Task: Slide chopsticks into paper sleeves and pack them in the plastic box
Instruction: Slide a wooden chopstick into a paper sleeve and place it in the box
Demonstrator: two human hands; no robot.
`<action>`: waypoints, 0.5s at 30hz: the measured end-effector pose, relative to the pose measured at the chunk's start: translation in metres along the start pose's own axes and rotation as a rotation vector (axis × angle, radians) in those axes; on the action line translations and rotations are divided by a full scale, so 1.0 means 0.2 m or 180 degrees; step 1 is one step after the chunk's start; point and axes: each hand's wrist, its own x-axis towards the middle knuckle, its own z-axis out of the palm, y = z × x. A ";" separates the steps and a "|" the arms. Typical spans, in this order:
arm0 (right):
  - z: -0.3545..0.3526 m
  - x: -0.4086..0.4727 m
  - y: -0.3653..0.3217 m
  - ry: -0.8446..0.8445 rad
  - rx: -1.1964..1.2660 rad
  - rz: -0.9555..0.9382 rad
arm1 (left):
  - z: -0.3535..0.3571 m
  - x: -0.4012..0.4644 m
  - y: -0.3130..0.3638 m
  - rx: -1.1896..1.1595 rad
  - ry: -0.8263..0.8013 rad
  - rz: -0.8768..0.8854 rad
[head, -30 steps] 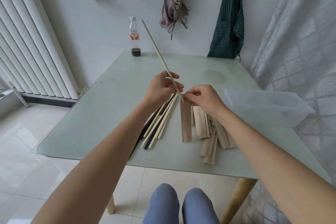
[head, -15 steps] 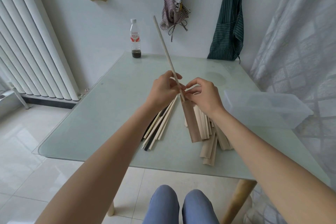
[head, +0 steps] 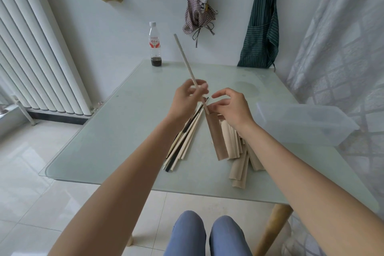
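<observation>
Your left hand (head: 188, 97) pinches a chopstick (head: 188, 65) tilted up-left, its tip apparently inside the brown sleeve (head: 216, 135) pinched by your right hand (head: 230, 108).

bottle (head: 155, 44) label red, print too small to read

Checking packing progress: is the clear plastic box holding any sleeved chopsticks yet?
Apparently empty: nothing shows through the clear plastic box walls on the glass table.
</observation>
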 end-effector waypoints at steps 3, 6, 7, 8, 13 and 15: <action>0.01 0.00 0.00 -0.0010 0.0070 0.0011 | -0.01 0.02 0.00 0.0213 0.0307 0.0310; 0.01 0.01 0.01 0.0079 0.0242 0.0029 | -0.01 0.01 -0.02 0.0523 -0.0105 0.0077; 0.02 0.02 0.01 0.0126 0.0268 0.0026 | -0.01 0.01 -0.02 0.0519 -0.0251 -0.0081; 0.02 0.02 0.01 0.0158 0.0274 0.0024 | -0.01 0.01 -0.03 0.0479 -0.0346 -0.0221; 0.01 0.03 0.00 0.0139 0.0002 0.0042 | 0.00 0.00 -0.02 0.0083 0.0135 -0.0122; 0.01 0.03 0.00 0.0171 -0.0157 -0.0004 | -0.01 0.01 -0.03 0.0071 0.0417 0.0012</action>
